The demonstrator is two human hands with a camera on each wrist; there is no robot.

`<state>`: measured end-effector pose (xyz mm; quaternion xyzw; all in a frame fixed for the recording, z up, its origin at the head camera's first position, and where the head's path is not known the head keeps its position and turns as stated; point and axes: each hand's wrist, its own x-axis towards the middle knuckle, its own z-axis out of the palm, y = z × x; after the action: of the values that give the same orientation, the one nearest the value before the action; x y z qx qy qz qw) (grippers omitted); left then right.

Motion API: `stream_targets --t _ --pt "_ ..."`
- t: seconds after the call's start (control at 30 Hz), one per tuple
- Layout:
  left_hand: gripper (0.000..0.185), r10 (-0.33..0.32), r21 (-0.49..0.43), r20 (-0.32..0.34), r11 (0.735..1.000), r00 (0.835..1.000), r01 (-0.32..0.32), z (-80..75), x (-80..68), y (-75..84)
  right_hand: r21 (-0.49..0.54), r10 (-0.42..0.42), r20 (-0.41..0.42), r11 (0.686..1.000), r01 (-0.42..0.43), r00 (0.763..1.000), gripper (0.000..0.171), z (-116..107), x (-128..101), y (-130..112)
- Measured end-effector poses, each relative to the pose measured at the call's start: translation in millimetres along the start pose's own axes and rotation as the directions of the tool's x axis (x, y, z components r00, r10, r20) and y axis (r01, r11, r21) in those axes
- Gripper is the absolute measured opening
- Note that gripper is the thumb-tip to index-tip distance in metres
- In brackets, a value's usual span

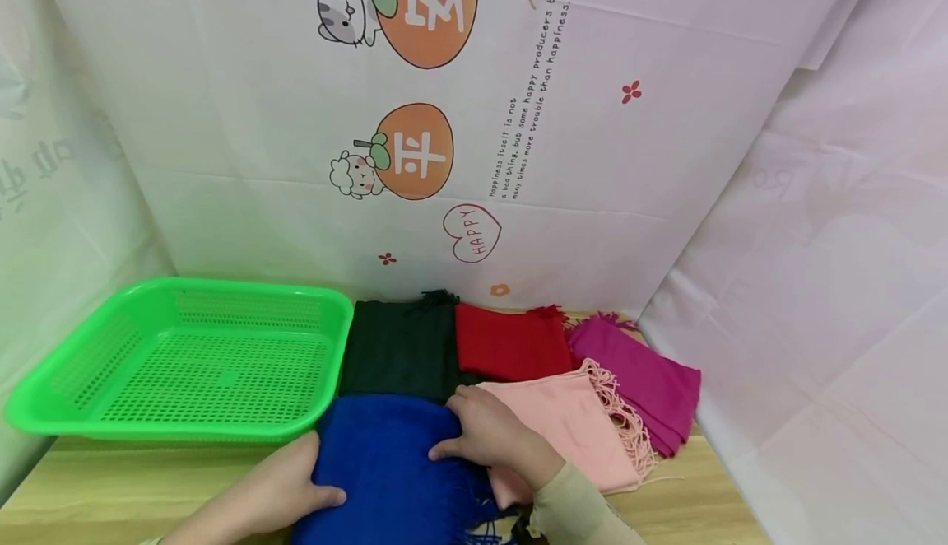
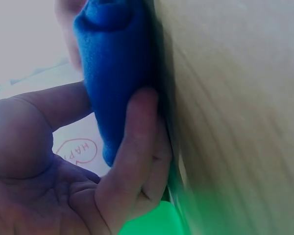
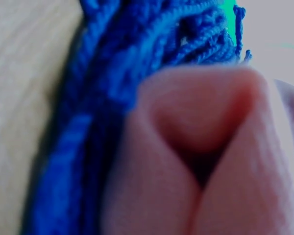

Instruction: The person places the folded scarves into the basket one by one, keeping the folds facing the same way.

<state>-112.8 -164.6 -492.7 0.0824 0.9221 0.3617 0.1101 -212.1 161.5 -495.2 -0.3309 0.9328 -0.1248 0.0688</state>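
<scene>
A folded blue scarf (image 1: pixel 385 471) with fringe on its right side lies at the front of the table. My left hand (image 1: pixel 285 483) grips its left edge; in the left wrist view the thumb is on one face of the blue roll (image 2: pixel 115 68) and the fingers on the other. My right hand (image 1: pixel 489 430) holds the scarf's upper right part, thumb on top. Beside that hand lies a folded pink scarf (image 1: pixel 570 413). Close pink folds (image 3: pixel 196 107) and blue fringe (image 3: pixel 112 73) fill most of the right wrist view, where the right hand cannot be made out.
A green plastic basket (image 1: pixel 222 430) stands at the left. Behind the blue scarf lie folded dark green (image 1: pixel 400 347) and red (image 1: pixel 511 343) scarves, with a magenta scarf (image 1: pixel 640 380) at the right. White printed cloth walls (image 1: pixel 578 158) enclose the wooden table (image 1: pixel 689 496).
</scene>
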Motion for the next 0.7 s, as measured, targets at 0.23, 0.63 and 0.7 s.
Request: stream_targets --t 0.23,0.63,0.7 --pt "0.074 -0.018 -0.073 -0.002 0.997 1.0 0.018 1.2 1.8 -3.9 0.064 0.0 -0.012 0.998 0.001 1.0 0.055 1.7 -0.3 0.5" --pt "0.037 0.063 -0.302 0.105 0.953 0.993 -0.028 -13.4 0.6 -15.8 0.18 0.02 0.022 0.983 -0.023 1.0 0.047 -1.7 -0.3 -3.0" --pt "0.037 0.061 -0.279 0.096 0.96 0.994 -0.032 -13.5 -0.1 -15.5 0.19 0.015 0.025 0.982 -0.019 1.0 0.044 -1.7 -0.5 -3.9"
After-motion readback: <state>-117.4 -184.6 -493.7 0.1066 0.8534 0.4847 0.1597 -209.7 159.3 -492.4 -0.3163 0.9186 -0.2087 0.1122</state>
